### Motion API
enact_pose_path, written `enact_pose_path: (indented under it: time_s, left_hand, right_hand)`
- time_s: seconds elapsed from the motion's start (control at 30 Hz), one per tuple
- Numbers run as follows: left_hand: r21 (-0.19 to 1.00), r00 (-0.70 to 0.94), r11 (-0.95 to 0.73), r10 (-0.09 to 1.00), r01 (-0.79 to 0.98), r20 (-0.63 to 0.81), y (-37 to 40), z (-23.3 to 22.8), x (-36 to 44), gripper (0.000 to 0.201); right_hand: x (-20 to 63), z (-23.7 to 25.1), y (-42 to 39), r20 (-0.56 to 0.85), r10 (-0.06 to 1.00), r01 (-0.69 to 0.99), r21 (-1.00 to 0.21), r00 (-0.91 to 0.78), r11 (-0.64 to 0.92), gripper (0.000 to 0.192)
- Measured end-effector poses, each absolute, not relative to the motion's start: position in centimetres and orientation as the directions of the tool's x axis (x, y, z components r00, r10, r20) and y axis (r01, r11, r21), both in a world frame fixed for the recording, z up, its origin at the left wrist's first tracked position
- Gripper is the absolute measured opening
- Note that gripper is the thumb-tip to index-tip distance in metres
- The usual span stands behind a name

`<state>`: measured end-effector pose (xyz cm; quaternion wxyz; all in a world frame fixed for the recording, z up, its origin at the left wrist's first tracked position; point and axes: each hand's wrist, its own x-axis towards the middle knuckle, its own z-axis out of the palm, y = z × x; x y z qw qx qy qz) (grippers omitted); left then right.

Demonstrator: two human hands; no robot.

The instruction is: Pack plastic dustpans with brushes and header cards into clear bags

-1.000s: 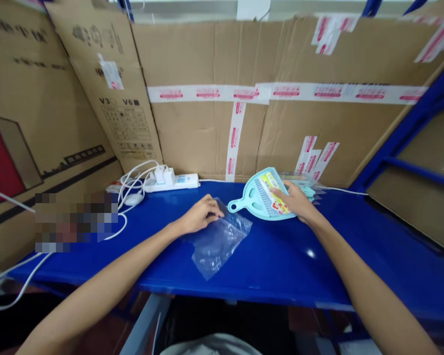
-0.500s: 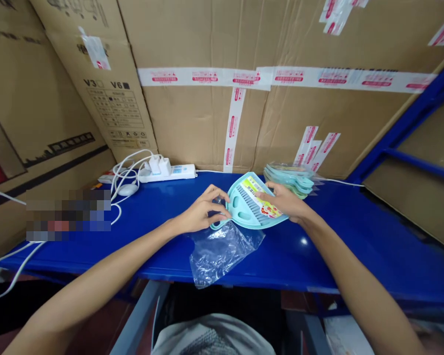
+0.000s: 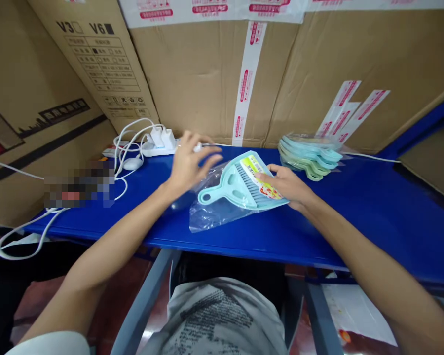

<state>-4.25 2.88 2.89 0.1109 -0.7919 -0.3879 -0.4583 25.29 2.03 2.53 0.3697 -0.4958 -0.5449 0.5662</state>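
My right hand (image 3: 286, 185) grips the right edge of a light blue dustpan (image 3: 217, 191), its thumb on the front. Nested in the pan is a small brush with grey bristles (image 3: 253, 190), and a yellow-and-white printed label (image 3: 262, 178) lies over it. The pan's looped handle points left. Under and beside the pan spreads a clear plastic bag (image 3: 210, 219). Raised just left of the pan, my left hand (image 3: 188, 165) is open, thumb and fingers apart, touching neither pan nor bag.
A stack of bagged blue and green dustpans (image 3: 311, 155) lies at the back right of the blue table (image 3: 355, 222). White plugs and cables on a power strip (image 3: 153, 150) sit at the back left. Large cardboard boxes (image 3: 192, 88) wall off the rear.
My left hand has let go near the dustpan's handle and lifted up and left. My right hand keeps its hold. The camera view has tilted downward.
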Motion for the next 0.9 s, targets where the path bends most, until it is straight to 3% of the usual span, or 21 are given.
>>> enact_pose_path:
  time_s: [0.07, 0.13, 0.17, 0.23, 0.27, 0.37, 0.47, 0.57, 0.6, 0.73, 0.83, 0.9]
  left_hand:
    - [0.423, -0.021, -0.494, 0.632, 0.759, 0.775, 3.9, 3.6, -6.2, 0.043]
    - [0.703, -0.13, -0.317, 0.854, 0.636, 0.503, 4.9, 3.7, -7.5, 0.057]
    - [0.826, -0.091, -0.222, 0.946, 0.517, 0.311, 5.2, 3.5, -7.7, 0.064]
    - [0.97, 0.12, -0.051, 0.993, 0.236, 0.023, 5.5, 2.8, -7.2, 0.067]
    - [0.995, 0.229, 0.002, 0.973, 0.102, -0.026, 5.5, 2.4, -6.6, 0.064]
    - [0.987, 0.412, 0.022, 0.91, -0.158, 0.046, 4.8, 1.1, -4.1, 0.05]
    - [0.967, 0.448, 0.011, 0.887, -0.255, 0.108, 3.7, 0.6, -2.5, 0.049]
    - [0.956, 0.435, 0.017, 0.893, -0.292, 0.117, 2.8, 0.7, -2.0, 0.067]
    - [0.954, 0.428, 0.013, 0.896, -0.298, 0.121, 2.6, 0.8, -2.0, 0.073]
    - [0.942, 0.376, -0.022, 0.914, -0.336, 0.156, 2.2, 1.1, -1.8, 0.089]
    - [0.905, 0.311, -0.037, 0.933, -0.423, 0.183, 2.2, 1.4, -1.7, 0.083]
    - [0.86, 0.255, -0.053, 0.944, -0.507, 0.208, 2.3, 1.8, -1.9, 0.066]
  right_hand:
    - [25.6, 2.6, 2.7, -0.097, 0.984, 0.062, -0.994, -0.153, -0.088, 0.045]
    - [26.2, 2.6, 3.4, -0.027, 0.998, -0.007, -1.0, -0.061, -0.027, 0.044]
    - [26.5, 2.6, 3.7, 0.01, 1.0, -0.034, -0.999, -0.017, 0.009, 0.045]
    - [27.0, 2.5, 4.3, 0.084, 0.995, -0.056, -0.995, 0.05, 0.086, 0.045]
    - [27.2, 2.4, 4.5, 0.112, 0.991, -0.051, -0.992, 0.067, 0.115, 0.045]
    - [27.3, 2.0, 4.6, 0.151, 0.987, 0.005, -0.989, 0.06, 0.151, 0.045]
    - [27.1, 1.6, 4.4, 0.23, 0.971, 0.065, -0.972, 0.062, 0.226, 0.062]
    - [26.9, 1.4, 4.1, 0.402, 0.916, 0.091, -0.913, 0.02, 0.398, 0.086]
    - [26.8, 1.4, 4.1, 0.456, 0.89, 0.109, -0.884, -0.005, 0.454, 0.084]
    - [26.7, 1.4, 3.7, 0.55, 0.834, 0.201, -0.814, -0.03, 0.545, 0.043]
    - [26.4, 1.6, 3.2, 0.551, 0.834, 0.206, -0.813, -0.032, 0.545, 0.044]
    - [26.1, 1.8, 2.8, 0.52, 0.85, 0.14, -0.838, -0.089, 0.527, 0.055]
